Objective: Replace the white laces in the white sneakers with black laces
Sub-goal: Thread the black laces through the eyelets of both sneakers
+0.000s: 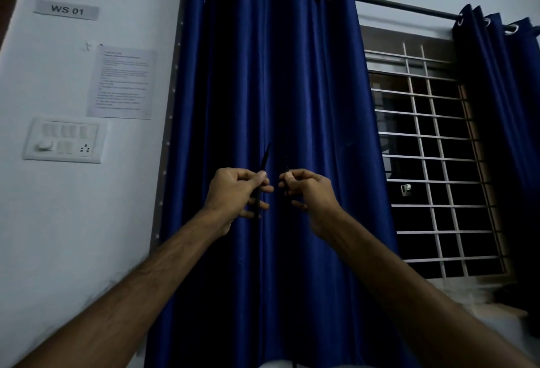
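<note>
1. Both forearms are raised in front of a blue curtain (pixel 263 75). The hands are near each other at the same height and are not touching.
2. The left hand (pixel 233 192) pinches a black lace (pixel 265 160) between thumb and forefinger. The remaining fingers are loosely curled below the pinch.
3. The long axis of this lace end is close to vertical. The tip points up and leans slightly to the right. The strand runs down through the hand and leaves below the lower fingers.
4. The right hand (pixel 309 189) pinches a second lace end (pixel 287 164) between thumb and forefinger, with the other fingers curled in.
5. This second end is short and stands nearly upright with the tip pointing up. It is hard to see against the dark curtain folds.
6. Whether both ends belong to one lace cannot be told.
7. The curtain hangs from a curtain rod (pixel 403 6). A window grille (pixel 432 148) is to its right.
8. On the wall to the left are a label reading "WS 01" (pixel 67 10), a printed sheet (pixel 122 82) and a switch panel (pixel 64 141).
</note>
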Motion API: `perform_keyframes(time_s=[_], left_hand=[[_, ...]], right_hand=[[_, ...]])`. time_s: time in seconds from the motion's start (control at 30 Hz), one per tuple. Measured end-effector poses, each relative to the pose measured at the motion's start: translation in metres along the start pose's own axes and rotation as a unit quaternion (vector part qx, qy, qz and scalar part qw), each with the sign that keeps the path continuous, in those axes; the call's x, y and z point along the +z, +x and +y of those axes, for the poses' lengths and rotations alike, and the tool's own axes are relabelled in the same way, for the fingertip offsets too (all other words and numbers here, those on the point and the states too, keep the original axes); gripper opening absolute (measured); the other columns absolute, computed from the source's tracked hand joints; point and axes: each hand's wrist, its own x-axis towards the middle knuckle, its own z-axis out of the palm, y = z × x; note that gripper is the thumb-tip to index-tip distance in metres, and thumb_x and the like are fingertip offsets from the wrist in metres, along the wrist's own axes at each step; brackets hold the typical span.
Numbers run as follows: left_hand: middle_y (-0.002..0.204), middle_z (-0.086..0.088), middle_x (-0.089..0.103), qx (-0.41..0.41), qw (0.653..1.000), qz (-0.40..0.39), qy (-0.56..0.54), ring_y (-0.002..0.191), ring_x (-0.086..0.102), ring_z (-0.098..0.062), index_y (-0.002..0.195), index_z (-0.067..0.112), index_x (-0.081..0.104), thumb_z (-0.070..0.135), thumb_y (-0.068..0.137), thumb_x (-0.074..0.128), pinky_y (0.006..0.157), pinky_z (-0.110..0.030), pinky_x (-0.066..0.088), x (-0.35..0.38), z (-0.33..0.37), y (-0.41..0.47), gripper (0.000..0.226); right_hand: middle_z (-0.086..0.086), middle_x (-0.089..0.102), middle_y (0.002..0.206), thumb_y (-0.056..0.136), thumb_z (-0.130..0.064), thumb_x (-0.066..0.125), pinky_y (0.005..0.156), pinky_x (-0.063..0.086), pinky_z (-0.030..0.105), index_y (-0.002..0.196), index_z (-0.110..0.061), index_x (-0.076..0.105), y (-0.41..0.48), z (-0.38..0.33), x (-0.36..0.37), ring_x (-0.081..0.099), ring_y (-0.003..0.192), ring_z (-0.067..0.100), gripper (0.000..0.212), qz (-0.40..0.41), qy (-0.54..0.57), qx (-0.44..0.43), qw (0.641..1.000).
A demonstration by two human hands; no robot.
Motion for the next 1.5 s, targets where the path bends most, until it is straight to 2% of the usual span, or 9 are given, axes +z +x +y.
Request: perform_keyframes(time_s=[0.13,0.27,0.5,0.7,0.97,1.07,1.23,1.37,1.5], left_hand=[[0.082,-0.008,0.075,-0.038,0.997,0.010,-0.071,0.055,0.066,-0.019,0.091,0.007,0.066,0.024,0.099,0.055,0.053,-0.034,0.057,0.000,-0.007,-0.007,0.022],[0.075,-0.003,0.070,-0.101,0.993,0.018,-0.050,0.046,0.059,-0.012,0.087,0.012,0.065,0.024,0.099,0.054,0.045,-0.027,0.053,-0.004,-0.053,-0.034,0.021],[0.072,0.000,0.069,-0.267,0.959,0.035,-0.084,0.047,0.057,-0.011,0.091,0.011,0.064,0.023,0.099,0.054,0.045,-0.026,0.051,0.022,-0.169,-0.129,0.017],[0.080,-0.006,0.073,-0.350,0.933,0.014,-0.079,0.058,0.060,-0.018,0.090,0.007,0.063,0.020,0.100,0.052,0.051,-0.030,0.053,0.048,-0.239,-0.193,0.020],[0.091,-0.010,0.076,-0.454,0.889,-0.025,-0.057,0.068,0.067,-0.027,0.091,0.004,0.064,0.020,0.100,0.052,0.064,-0.035,0.055,0.073,-0.297,-0.244,0.022],[0.089,-0.012,0.075,-0.489,0.871,-0.017,-0.046,0.061,0.064,-0.027,0.088,0.004,0.063,0.020,0.099,0.054,0.059,-0.032,0.051,0.079,-0.313,-0.256,0.021],[0.077,-0.013,0.069,-0.514,0.856,0.009,-0.045,0.049,0.062,-0.019,0.078,0.005,0.060,0.014,0.099,0.053,0.040,-0.019,0.044,0.085,-0.325,-0.270,0.024],[0.079,-0.013,0.070,-0.502,0.865,-0.002,-0.025,0.050,0.066,-0.017,0.082,0.002,0.061,0.015,0.099,0.052,0.041,-0.019,0.045,0.083,-0.329,-0.274,0.023],[0.074,-0.010,0.070,-0.497,0.867,-0.005,-0.027,0.053,0.066,-0.019,0.080,0.005,0.061,0.014,0.098,0.052,0.042,-0.021,0.046,0.083,-0.332,-0.275,0.022]], right_hand=[[0.004,0.064,0.075,0.097,-0.007,0.049,0.058,0.049,0.025,0.091,-0.012,0.064,-0.002,0.006,-0.007,0.058,0.064,0.013,0.017,0.007,0.061,0.035,0.998],[0.001,0.059,0.066,0.096,-0.008,0.052,0.036,0.031,0.015,0.102,-0.017,0.056,-0.021,0.052,-0.030,0.048,0.049,0.009,0.012,0.037,-0.088,0.059,0.994],[0.015,0.071,0.078,0.086,0.011,0.044,0.052,0.050,0.023,0.082,-0.009,0.070,-0.134,0.244,-0.062,0.060,0.056,0.014,0.033,-0.134,-0.347,0.203,0.906],[0.012,0.074,0.094,0.085,-0.022,0.063,0.075,0.049,0.025,0.086,-0.007,0.074,-0.238,0.361,-0.067,0.068,0.084,0.005,0.019,-0.201,-0.428,0.310,0.825],[-0.007,0.067,0.074,0.081,-0.038,0.068,0.066,0.043,0.026,0.089,-0.024,0.072,-0.269,0.380,-0.065,0.065,0.081,0.009,0.017,-0.155,-0.465,0.254,0.834],[-0.001,0.072,0.094,0.085,-0.039,0.061,0.072,0.047,0.030,0.103,-0.024,0.069,-0.273,0.384,-0.066,0.065,0.093,0.018,0.025,-0.174,-0.493,0.229,0.821],[0.009,0.066,0.108,0.091,-0.027,0.051,0.077,0.046,0.034,0.100,-0.016,0.055,-0.266,0.388,-0.062,0.060,0.103,0.033,0.015,-0.246,-0.522,0.229,0.784],[0.007,0.063,0.121,0.093,-0.023,0.047,0.086,0.050,0.039,0.129,-0.026,0.050,-0.270,0.388,-0.071,0.060,0.112,0.033,0.037,-0.258,-0.608,0.225,0.716],[0.008,0.070,0.107,0.083,-0.010,0.050,0.081,0.053,0.037,0.111,-0.018,0.063,-0.274,0.389,-0.092,0.065,0.103,0.031,0.031,-0.204,-0.528,0.290,0.771]])
